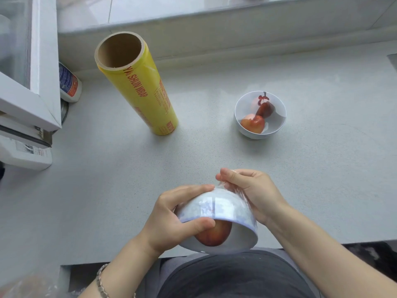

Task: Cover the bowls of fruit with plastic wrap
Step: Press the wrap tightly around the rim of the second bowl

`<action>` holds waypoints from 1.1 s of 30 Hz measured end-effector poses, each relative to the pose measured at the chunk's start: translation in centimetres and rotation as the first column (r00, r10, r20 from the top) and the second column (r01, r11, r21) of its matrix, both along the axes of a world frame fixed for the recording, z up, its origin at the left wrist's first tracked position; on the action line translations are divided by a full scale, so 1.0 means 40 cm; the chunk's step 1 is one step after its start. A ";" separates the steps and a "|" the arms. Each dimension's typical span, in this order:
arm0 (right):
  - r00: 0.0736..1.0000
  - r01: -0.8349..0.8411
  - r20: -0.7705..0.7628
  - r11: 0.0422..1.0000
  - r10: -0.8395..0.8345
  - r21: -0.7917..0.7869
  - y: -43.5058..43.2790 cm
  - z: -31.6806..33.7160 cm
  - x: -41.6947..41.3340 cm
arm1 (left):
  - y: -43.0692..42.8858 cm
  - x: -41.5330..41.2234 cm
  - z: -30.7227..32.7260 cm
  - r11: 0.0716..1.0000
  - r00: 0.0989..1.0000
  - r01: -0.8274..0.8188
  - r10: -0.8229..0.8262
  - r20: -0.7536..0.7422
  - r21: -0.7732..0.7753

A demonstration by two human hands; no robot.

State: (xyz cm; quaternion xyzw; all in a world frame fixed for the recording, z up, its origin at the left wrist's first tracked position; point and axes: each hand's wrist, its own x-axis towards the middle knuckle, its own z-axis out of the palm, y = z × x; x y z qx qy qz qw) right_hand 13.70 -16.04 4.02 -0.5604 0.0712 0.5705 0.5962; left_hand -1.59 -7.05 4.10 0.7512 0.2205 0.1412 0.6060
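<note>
Both bare forearms reach forward from the lower edge, the hands close together. The left hand (171, 214) grips the tilted bowl (219, 209), thumb over its rim and fingers across its outside. The right hand (255, 194) curls against the bowl's far right side, pinching wrap (227, 187).

Dark grey top (236, 278) and a chain-link bracelet (100, 281).

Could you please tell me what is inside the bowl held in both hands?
One reddish fruit shows inside the tilted bowl; the thumb of the left hand covers part of it, and the wall hides anything deeper.
</note>
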 end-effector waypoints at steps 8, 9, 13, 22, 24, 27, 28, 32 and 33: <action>0.949 -0.298 0.057 0.943 0.309 -0.150 0.004 -0.005 0.003 | 0.006 -0.004 -0.010 0.994 0.998 0.021 -0.027 0.061 0.103; 0.932 -0.343 0.064 0.924 0.357 -0.169 0.003 -0.005 0.007 | 0.007 -0.005 -0.010 0.994 0.998 0.025 -0.032 0.062 0.105; 0.884 -0.389 0.161 0.881 0.439 -0.268 -0.008 -0.005 0.021 | 0.018 -0.010 -0.012 0.994 0.998 0.024 -0.031 0.060 0.111; 0.583 -0.368 0.786 0.929 0.207 0.029 -0.086 0.082 0.018 | 0.011 -0.032 -0.023 0.993 0.993 -0.120 0.120 0.010 0.015; 0.432 -0.584 0.811 0.808 0.395 -0.082 -0.085 0.084 -0.016 | 0.005 -0.032 -0.023 0.990 0.990 -0.142 0.142 0.013 -0.008; 0.361 -0.647 0.783 0.741 0.506 -0.181 -0.068 0.064 -0.026 | -0.003 -0.025 -0.014 0.987 0.987 -0.158 0.157 0.038 0.021; 0.372 -0.645 0.769 0.741 0.520 -0.190 -0.061 0.063 -0.023 | -0.005 -0.024 -0.011 0.986 0.986 -0.164 0.163 0.044 0.020; 0.420 -0.648 0.701 0.731 0.577 -0.214 -0.047 0.055 -0.012 | -0.006 -0.027 -0.011 0.984 0.983 -0.176 0.176 0.047 0.001; 0.428 -0.667 0.680 0.716 0.596 -0.207 -0.046 0.052 -0.008 | -0.006 -0.028 -0.012 0.984 0.984 -0.176 0.176 0.040 -0.008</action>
